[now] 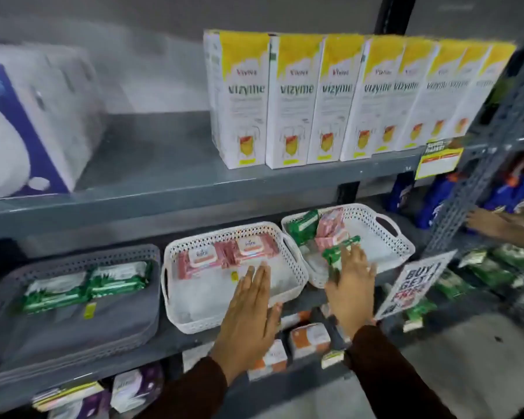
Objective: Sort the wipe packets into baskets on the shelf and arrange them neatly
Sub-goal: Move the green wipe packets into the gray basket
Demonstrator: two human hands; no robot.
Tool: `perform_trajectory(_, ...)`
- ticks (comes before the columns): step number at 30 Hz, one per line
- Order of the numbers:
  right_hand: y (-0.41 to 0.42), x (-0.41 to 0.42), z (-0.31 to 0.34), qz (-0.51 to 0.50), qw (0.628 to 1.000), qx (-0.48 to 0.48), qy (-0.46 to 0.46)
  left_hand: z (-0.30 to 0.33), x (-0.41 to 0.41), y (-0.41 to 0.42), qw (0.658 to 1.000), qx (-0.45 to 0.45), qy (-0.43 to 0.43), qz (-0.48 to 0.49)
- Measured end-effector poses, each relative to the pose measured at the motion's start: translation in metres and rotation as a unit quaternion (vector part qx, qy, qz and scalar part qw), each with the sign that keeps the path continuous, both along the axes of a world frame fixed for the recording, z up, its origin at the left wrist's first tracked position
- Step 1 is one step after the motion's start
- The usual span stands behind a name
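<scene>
The right hand [350, 285] reached into the white perforated plastic basket on the right [401, 246], its fingers curled over a green foil wipe packet [339, 252] near the basket's front left corner; whether it had truly closed on the packet could not be told through the blur. The left hand [248, 313] lay flat with fingers straight and together over the front rim of the middle white perforated basket [176, 258], gripping nothing.

That right basket was the mixed one: a second green packet [303, 226] and several pink packets [330, 229] stood jumbled at its back. The middle basket held two pink packets [227, 254] side by side, and the grey plastic tray-basket on the left [73, 255] held two green packets [88, 282] in a row.

To do this step well, the green packet probably wanted lifting clear of the pink pile (so nothing dragged with it), then carrying across the middle basket to the grey one and laying flat, label up, in line with the pair there. The left hand could have steadied the middle basket against sliding.
</scene>
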State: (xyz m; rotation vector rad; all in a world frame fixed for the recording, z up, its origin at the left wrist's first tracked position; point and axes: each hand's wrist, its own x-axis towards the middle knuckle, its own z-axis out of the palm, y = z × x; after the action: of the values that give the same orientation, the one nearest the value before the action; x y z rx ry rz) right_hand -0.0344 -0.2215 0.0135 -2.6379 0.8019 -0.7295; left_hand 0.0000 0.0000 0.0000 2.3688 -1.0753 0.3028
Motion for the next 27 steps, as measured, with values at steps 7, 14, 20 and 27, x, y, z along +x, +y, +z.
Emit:
perform_trajectory(7, -0.100, 0.034, -0.018, 0.031, 0.991, 0.098, 0.083, -0.044, 0.014, -0.067, 0.993, 0.120, 0.012, 0.017)
perform_trajectory(14, -0.143, 0.071, -0.014, 0.109, 0.952, -0.099, 0.269, -0.045, 0.013, -0.097, 0.992, 0.112, 0.006, 0.060)
perform_trajectory(20, -0.156, 0.084, -0.007, 0.115, 0.946, -0.107, 0.284, -0.053, 0.012, -0.087, 0.991, 0.099, 0.016, 0.085)
perform_trajectory(27, -0.138, 0.075, 0.029, 0.175, 0.912, 0.371, -0.015, -0.057, 0.013, -0.057, 0.989, 0.081, 0.022, 0.122)
